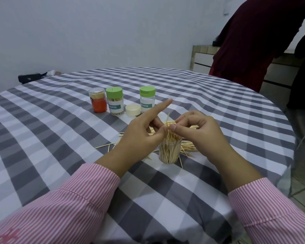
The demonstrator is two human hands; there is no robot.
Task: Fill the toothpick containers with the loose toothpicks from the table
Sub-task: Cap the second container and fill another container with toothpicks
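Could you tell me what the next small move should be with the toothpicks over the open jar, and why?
Probably ease the pinched toothpicks straight down into the clear open container and let go. Both the left hand and the right hand pinch them right above its mouth, their lower ends seem already among the packed sticks, and loose toothpicks lie on the tablecloth.

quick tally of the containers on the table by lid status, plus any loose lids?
Green-lidded containers: 2 — one full of toothpicks, one looking nearly empty
Clear-lidded container with orange label: 1
Open clear container being filled: 1
Loose cream lid: 1
Total: 4 containers, 1 loose lid
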